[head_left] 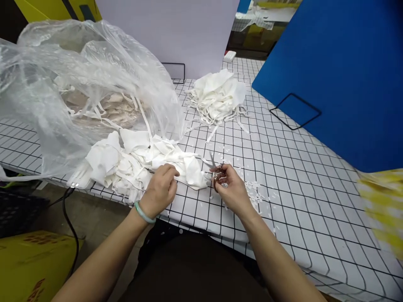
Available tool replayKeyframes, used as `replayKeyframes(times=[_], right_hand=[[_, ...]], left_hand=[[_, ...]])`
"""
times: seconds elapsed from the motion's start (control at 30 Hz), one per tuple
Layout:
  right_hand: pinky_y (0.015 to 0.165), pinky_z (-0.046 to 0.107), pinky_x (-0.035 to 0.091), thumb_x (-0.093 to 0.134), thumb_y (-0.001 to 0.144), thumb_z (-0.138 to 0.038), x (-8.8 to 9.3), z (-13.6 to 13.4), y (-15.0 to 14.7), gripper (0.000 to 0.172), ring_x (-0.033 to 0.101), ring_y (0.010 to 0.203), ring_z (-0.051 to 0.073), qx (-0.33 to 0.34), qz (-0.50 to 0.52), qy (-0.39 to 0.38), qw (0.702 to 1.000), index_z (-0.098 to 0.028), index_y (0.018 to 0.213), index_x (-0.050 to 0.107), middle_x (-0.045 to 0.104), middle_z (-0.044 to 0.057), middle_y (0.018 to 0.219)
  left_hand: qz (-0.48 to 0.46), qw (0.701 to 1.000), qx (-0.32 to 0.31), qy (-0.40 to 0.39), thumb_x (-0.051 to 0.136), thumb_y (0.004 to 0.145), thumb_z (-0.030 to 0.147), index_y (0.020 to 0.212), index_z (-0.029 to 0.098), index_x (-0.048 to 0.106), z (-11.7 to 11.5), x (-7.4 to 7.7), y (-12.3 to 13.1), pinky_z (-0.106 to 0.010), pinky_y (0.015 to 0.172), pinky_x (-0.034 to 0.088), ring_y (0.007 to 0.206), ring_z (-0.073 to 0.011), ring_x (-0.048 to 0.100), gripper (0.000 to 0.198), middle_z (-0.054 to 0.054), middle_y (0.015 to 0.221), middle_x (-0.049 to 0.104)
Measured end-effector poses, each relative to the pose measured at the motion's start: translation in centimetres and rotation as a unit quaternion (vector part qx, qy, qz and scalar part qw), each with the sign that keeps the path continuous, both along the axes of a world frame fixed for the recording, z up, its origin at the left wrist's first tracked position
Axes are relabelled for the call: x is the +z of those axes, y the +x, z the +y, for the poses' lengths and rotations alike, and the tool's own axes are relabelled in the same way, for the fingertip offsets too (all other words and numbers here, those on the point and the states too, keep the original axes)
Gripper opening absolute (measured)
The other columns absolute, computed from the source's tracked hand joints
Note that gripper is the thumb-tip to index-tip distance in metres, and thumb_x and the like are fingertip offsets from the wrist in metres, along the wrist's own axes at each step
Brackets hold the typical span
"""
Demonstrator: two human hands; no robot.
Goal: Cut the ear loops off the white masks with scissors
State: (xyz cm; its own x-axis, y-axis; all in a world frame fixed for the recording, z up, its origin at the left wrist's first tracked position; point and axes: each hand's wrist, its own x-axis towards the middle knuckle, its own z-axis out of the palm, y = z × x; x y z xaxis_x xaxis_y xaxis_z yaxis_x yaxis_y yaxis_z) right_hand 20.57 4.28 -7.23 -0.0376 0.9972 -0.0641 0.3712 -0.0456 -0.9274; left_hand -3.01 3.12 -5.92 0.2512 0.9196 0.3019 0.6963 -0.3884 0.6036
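**A:** ok, left to right: clear bag (63,84) slumped at the far left of the table (299,176), white cloth heap (126,163) spilling out in front of it. Where's the left hand?

**B:** left hand (160,191) sits palm down at the heap's near right edge, fingers curled shut onto 1 white piece (192,172). That piece runs off to the right from the knuckles, long axis roughly left-right along the table's near edge.

**A:** and the snips?

**B:** snips (213,162) are in the right hand (229,191), fingers closed round the handles, tip pointing up and a bit left. The tip is just beside the piece's right end, maybe touching, can't tell. Can't tell how far the blades gape either, too small.

**A:** so which hand is nearer the piece?

**B:** the left one's on it. The right is just beside its right end, so the piece lies left of the right fingers. The 2 hands are near each other, not touching. White scraps (256,191) litter the table right of the right hand, a 2nd pile (217,96) sits well behind, and there's a blue board (340,75) at far right.
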Motion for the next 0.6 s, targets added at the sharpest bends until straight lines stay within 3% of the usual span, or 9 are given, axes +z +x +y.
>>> replayKeyframes(times=[0.1,0.2,0.27,0.33,0.43,0.5,0.6], right_hand=[[0.084,0.041,0.051,0.064,0.075,-0.018,0.0,1.4,0.2,0.026,0.058,0.096,0.024,0.064,-0.109,0.045,0.991,-0.027,0.099,0.059,0.068,0.005,0.115],[0.092,0.047,0.047,0.067,0.070,-0.017,0.6,3.1,0.5,0.020,0.057,0.098,0.027,0.086,-0.155,0.053,0.983,-0.025,0.087,0.062,0.067,0.005,0.094],[0.090,0.046,0.048,0.067,0.071,-0.019,1.6,3.6,0.7,0.015,0.059,0.092,0.025,0.077,-0.140,0.053,0.986,-0.024,0.084,0.060,0.065,0.004,0.090],[0.083,0.039,0.050,0.065,0.075,-0.023,3.0,3.5,0.6,0.014,0.060,0.089,0.022,0.066,-0.069,0.053,0.994,-0.024,0.086,0.055,0.065,0.002,0.090],[0.081,0.035,0.050,0.064,0.080,-0.027,4.6,2.9,0.1,0.016,0.061,0.088,0.019,0.070,0.035,0.066,0.995,-0.024,0.089,0.051,0.063,0.001,0.090],[0.088,0.038,0.049,0.064,0.079,-0.024,4.5,2.7,-0.1,0.017,0.061,0.095,0.021,0.101,-0.005,0.081,0.992,-0.025,0.092,0.053,0.065,0.002,0.096],[0.100,0.049,0.042,0.068,0.070,-0.017,2.6,3.0,0.0,0.022,0.059,0.102,0.027,0.118,-0.130,0.075,0.982,-0.025,0.087,0.058,0.067,0.004,0.097]], left_hand=[[-0.112,0.983,-0.045,-0.138,0.046,0.087,0.010,0.088,0.017,0.060,-1.6,-0.1,1.9,-0.035,0.076,0.051,0.082,-0.0200,0.058,0.016,-0.006,0.086,0.062],[-0.268,0.898,-0.047,-0.345,0.054,0.089,0.024,0.086,0.016,0.064,-2.7,-0.2,3.8,-0.031,0.071,0.051,0.073,-0.0165,0.059,0.013,-0.003,0.077,0.062],[-0.343,0.837,-0.046,-0.423,0.058,0.089,0.034,0.087,0.015,0.067,-2.8,0.0,4.7,-0.030,0.071,0.052,0.071,-0.0152,0.059,0.022,-0.003,0.076,0.064],[-0.389,0.811,-0.042,-0.434,0.058,0.091,0.043,0.089,0.014,0.072,-2.4,0.2,5.4,-0.030,0.072,0.051,0.073,-0.0143,0.059,0.032,-0.005,0.081,0.067],[-0.434,0.809,-0.011,-0.397,0.053,0.094,0.051,0.094,0.015,0.075,-1.5,0.5,6.0,-0.029,0.073,0.049,0.080,-0.0157,0.058,0.042,-0.007,0.090,0.069],[-0.446,0.814,0.014,-0.371,0.053,0.095,0.050,0.088,0.015,0.073,-1.1,0.4,6.1,-0.028,0.072,0.048,0.081,-0.0163,0.057,0.041,-0.006,0.087,0.068],[-0.447,0.824,0.041,-0.347,0.055,0.094,0.045,0.074,0.016,0.068,-1.3,-0.2,6.0,-0.029,0.072,0.047,0.074,-0.0154,0.055,0.038,-0.002,0.076,0.064]])
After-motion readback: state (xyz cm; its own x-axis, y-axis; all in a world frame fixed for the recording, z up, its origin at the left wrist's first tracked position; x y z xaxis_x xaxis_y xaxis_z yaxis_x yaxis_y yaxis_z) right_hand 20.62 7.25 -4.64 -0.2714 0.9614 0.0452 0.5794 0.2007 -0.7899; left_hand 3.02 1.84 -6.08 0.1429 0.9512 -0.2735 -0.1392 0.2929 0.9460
